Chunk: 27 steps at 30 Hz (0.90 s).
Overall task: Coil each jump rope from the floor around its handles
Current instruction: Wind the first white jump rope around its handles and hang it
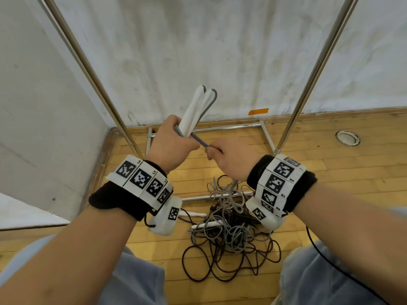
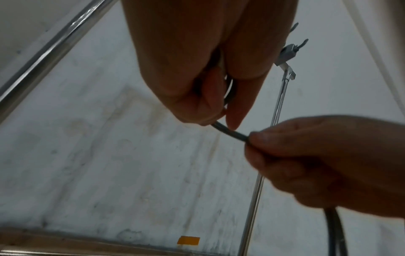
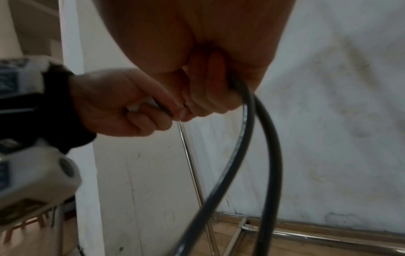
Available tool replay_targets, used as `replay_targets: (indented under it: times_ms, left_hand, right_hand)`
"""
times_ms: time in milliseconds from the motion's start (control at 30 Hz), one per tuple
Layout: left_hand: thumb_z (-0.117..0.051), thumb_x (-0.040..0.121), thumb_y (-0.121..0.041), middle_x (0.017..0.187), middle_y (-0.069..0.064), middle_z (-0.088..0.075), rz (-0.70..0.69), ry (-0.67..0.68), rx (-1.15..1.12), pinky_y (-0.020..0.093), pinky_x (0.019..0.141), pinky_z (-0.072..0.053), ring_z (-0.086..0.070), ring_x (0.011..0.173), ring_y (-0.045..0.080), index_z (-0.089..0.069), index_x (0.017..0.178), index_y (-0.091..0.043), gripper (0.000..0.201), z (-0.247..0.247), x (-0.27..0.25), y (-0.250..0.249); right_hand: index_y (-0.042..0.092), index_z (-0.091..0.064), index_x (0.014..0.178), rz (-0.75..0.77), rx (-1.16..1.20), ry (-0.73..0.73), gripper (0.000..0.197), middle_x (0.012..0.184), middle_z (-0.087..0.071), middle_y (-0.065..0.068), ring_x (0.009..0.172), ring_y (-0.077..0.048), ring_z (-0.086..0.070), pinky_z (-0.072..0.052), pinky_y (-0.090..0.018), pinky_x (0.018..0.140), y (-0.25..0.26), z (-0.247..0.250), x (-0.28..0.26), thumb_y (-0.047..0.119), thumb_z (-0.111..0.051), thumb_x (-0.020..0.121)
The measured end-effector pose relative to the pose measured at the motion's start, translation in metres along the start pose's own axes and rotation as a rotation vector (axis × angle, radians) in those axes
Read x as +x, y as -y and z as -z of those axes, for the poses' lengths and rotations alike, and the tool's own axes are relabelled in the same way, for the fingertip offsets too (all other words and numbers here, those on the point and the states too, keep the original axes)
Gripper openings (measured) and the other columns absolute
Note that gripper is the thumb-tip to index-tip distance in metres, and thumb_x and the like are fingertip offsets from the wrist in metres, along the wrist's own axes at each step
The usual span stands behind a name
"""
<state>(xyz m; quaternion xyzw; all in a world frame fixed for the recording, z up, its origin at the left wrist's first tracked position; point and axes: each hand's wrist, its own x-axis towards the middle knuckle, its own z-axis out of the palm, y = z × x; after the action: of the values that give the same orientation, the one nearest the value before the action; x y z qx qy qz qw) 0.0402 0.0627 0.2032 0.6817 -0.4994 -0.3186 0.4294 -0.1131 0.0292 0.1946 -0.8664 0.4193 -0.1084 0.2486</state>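
My left hand (image 1: 174,139) grips two white jump rope handles (image 1: 196,111) held together, pointing up and away. A grey rope (image 1: 199,140) runs from them to my right hand (image 1: 229,157), which pinches it close by. In the left wrist view the grey rope (image 2: 230,132) spans the short gap between my left hand (image 2: 203,97) and my right hand (image 2: 317,155). In the right wrist view the grey rope (image 3: 247,138) hangs in a loop below my right hand (image 3: 208,86). A tangle of grey and dark ropes (image 1: 229,234) lies on the wooden floor with two more white handles (image 1: 207,224).
A metal rack stands ahead, with slanted poles (image 1: 92,73) left and right and base bars (image 1: 224,127) on the floor against the white wall. An orange tape mark (image 1: 258,111) is on the wall. A round floor fitting (image 1: 347,138) sits at right. My knees (image 1: 330,280) frame the pile.
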Motion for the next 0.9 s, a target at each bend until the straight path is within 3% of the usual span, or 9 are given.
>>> replay_targets:
  times_ms: [167, 333, 467, 567, 700, 900]
  left_hand:
    - [-0.071, 0.074, -0.006, 0.080, -0.001, -0.051, -0.006, 0.012, 0.190, 0.024, 0.047, -0.040, -0.048, 0.057, 0.014, -0.039, 0.082, -0.026, 0.037, -0.003, 0.003, 0.007]
    - [-0.072, 0.075, -0.016, 0.080, -0.001, -0.054, -0.032, -0.043, 0.332, 0.027, 0.050, -0.040, -0.050, 0.062, 0.015, -0.049, 0.095, -0.012, 0.031, -0.009, 0.002, 0.010]
    - [-0.072, 0.074, -0.025, 0.071, -0.008, -0.048, -0.088, -0.060, 0.489, 0.025, 0.047, -0.029, -0.044, 0.059, 0.006, -0.043, 0.081, -0.020, 0.031, -0.014, -0.001, 0.013]
    - [-0.065, 0.077, -0.019, 0.071, -0.005, -0.046, -0.092, -0.039, 0.594, 0.026, 0.046, -0.027, -0.041, 0.060, 0.008, -0.037, 0.079, -0.022, 0.028, -0.017, 0.002, 0.018]
    - [-0.060, 0.082, -0.016, 0.071, -0.006, -0.044, -0.103, -0.048, 0.655, 0.025, 0.046, -0.026, -0.041, 0.060, 0.008, -0.040, 0.087, -0.019, 0.021, -0.015, 0.007, 0.025]
    - [-0.063, 0.084, -0.020, 0.070, -0.007, -0.041, -0.121, -0.067, 0.671, 0.025, 0.047, -0.025, -0.039, 0.058, 0.008, -0.039, 0.090, -0.017, 0.025, -0.011, 0.014, 0.033]
  right_hand:
    - [0.018, -0.056, 0.076, 0.004, 0.023, 0.046, 0.033, 0.060, -0.048, 0.007, 0.055, -0.008, -0.043, -0.026, -0.024, 0.050, 0.001, 0.013, -0.004, 0.032, -0.038, 0.099]
    - [0.021, -0.053, 0.066, 0.017, 0.125, 0.085, 0.037, 0.056, -0.046, 0.007, 0.051, -0.008, -0.041, -0.029, -0.017, 0.047, 0.005, 0.013, -0.006, 0.031, -0.039, 0.099]
    - [0.024, -0.049, 0.059, 0.019, 0.260, 0.077, 0.039, 0.055, -0.044, 0.008, 0.050, -0.008, -0.039, -0.030, -0.024, 0.052, 0.011, 0.011, -0.008, 0.029, -0.042, 0.098]
    - [0.022, -0.045, 0.057, 0.017, 0.294, 0.103, 0.041, 0.055, -0.041, 0.006, 0.051, -0.010, -0.036, -0.029, -0.024, 0.053, 0.017, 0.006, -0.010, 0.029, -0.042, 0.098]
    - [0.016, -0.044, 0.060, 0.044, 0.303, 0.103, 0.040, 0.052, -0.036, 0.006, 0.043, -0.006, -0.030, -0.028, -0.016, 0.044, 0.024, -0.002, -0.011, 0.026, -0.040, 0.099]
    - [0.018, -0.037, 0.059, 0.106, 0.206, 0.080, 0.039, 0.051, -0.032, 0.007, 0.043, -0.007, -0.029, -0.026, -0.019, 0.045, 0.026, 0.003, -0.015, 0.030, -0.047, 0.095]
